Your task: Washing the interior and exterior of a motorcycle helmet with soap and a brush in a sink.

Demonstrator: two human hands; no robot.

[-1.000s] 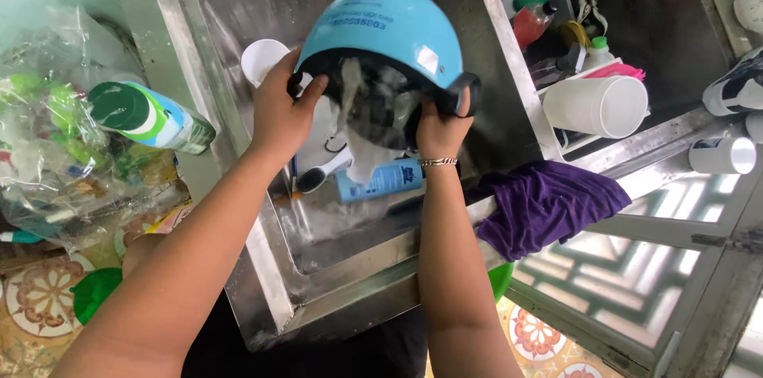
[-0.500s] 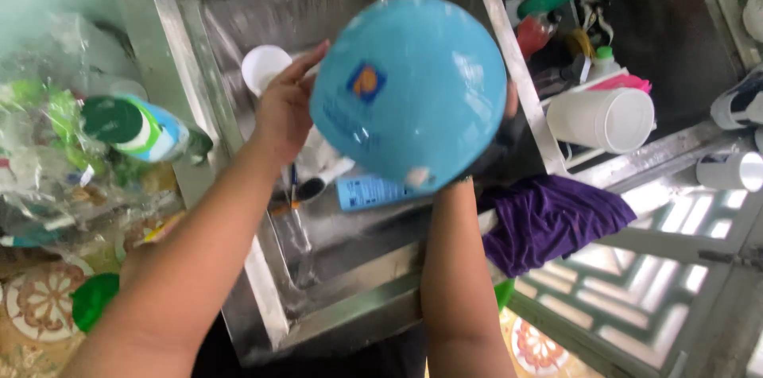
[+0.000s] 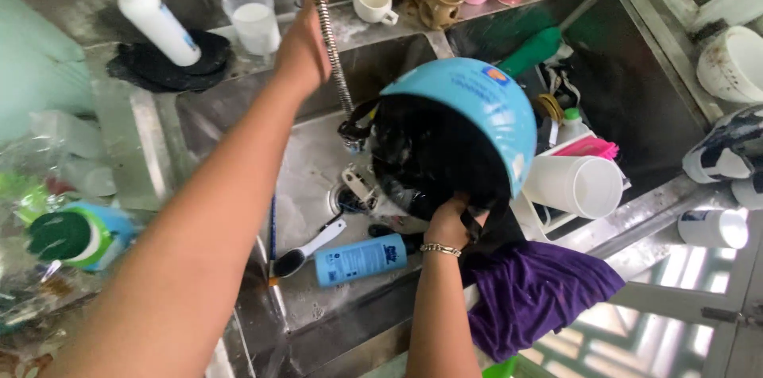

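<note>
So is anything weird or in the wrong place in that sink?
Yes. A light blue hard-shell helmet is in the steel kitchen sink, held by the right hand. A blue plastic bottle lies tipped over on the sink floor.

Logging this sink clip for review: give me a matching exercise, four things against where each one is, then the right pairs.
Things:
1. blue helmet
2. blue bottle
3. purple cloth
4. white spray bottle

Places:
A. draped over the sink's front edge
B. lying flat on the sink floor
C. leaning on the ledge behind the sink
D. held by the right hand over the basin

Pairs: 1-D, 2-B, 3-A, 4-C
</note>
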